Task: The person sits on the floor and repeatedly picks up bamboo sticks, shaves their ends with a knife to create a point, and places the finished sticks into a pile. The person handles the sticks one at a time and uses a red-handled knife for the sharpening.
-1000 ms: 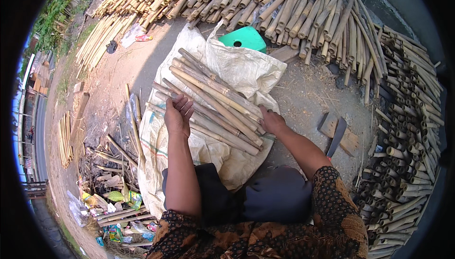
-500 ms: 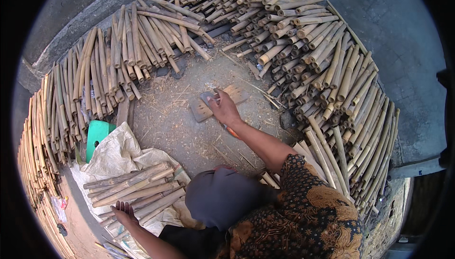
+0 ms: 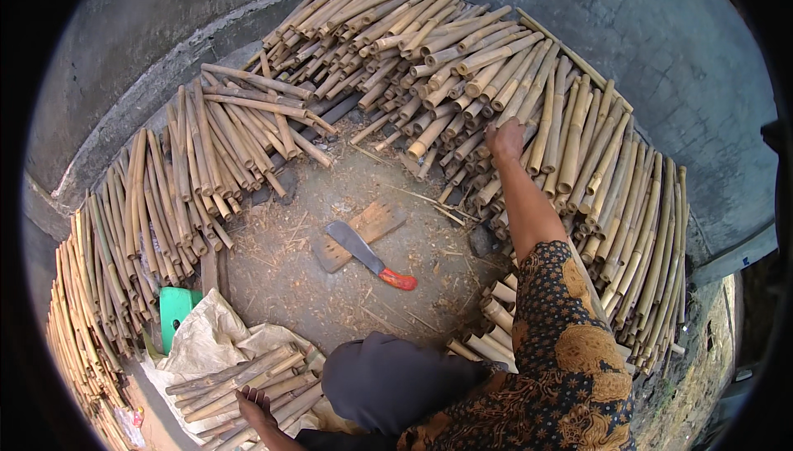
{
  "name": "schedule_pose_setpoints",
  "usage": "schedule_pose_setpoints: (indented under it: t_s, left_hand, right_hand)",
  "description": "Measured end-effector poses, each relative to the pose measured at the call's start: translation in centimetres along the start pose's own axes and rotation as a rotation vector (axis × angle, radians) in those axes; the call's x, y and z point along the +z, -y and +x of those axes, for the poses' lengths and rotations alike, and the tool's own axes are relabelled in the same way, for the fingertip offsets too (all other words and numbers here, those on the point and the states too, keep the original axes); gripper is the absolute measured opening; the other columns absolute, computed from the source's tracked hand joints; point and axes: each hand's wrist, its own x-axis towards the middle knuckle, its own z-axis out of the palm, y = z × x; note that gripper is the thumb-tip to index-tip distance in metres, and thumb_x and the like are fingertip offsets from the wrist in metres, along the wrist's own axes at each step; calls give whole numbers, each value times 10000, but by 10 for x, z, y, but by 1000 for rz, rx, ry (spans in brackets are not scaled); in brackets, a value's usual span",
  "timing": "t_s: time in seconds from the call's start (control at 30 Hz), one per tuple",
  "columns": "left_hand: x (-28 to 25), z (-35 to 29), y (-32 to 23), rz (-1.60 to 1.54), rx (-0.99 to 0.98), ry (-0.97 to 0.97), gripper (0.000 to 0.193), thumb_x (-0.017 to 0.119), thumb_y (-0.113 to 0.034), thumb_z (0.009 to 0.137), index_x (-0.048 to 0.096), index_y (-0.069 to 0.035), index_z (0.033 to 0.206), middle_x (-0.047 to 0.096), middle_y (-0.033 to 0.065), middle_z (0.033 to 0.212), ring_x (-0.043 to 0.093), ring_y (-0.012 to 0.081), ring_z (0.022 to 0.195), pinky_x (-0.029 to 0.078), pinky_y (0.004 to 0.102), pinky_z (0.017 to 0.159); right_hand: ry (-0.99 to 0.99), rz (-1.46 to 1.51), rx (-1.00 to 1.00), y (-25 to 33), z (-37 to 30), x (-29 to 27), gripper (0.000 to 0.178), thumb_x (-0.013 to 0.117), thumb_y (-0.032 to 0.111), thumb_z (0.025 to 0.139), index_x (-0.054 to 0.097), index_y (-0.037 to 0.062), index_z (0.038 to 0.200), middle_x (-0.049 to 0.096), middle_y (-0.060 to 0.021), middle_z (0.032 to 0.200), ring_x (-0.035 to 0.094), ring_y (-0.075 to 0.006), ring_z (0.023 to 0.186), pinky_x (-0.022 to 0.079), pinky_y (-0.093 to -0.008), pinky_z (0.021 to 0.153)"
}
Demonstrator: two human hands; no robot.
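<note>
Right hand (image 3: 505, 141) was curled at the bamboo stack (image 3: 578, 149), couldn't tell if gripping; left hand (image 3: 256, 408), fingers spread, was at the bamboo poles (image 3: 239, 381) on the pale sack (image 3: 208, 325); knife (image 3: 353, 244) lay across wood block (image 3: 382, 220).

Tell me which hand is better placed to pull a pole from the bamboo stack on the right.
Right, I'd judge: the right hand is at the bamboo stack, that arm stretched out. The left hand is well away, by the bamboo bundle on the pale sack.
</note>
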Motion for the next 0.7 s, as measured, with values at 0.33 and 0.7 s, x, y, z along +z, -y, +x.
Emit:
schedule_pose_setpoints:
  t_s: [0.33, 0.7]
  left_hand:
    - [39, -34, -27, 57, 79, 81, 625, 473, -596, 1011, 570, -46, 1293, 619, 95, 1171, 617, 214, 943, 508, 380, 831]
    - [139, -148, -172, -51, 485, 401, 639, 535, -566, 1006, 556, -9, 1318, 611, 98, 1125, 617, 176, 951, 520, 330, 838]
  right_hand:
    - [833, 1619, 512, -54, -147, 12, 335, 592, 279, 939, 485, 54, 1164, 573, -157, 1036, 657, -308, 923, 560, -462, 742]
    - [537, 892, -522, 20, -239, 48, 315, 702, 314, 921, 588, 40, 1028, 626, -119, 704, 630, -216, 610, 504, -418, 579]
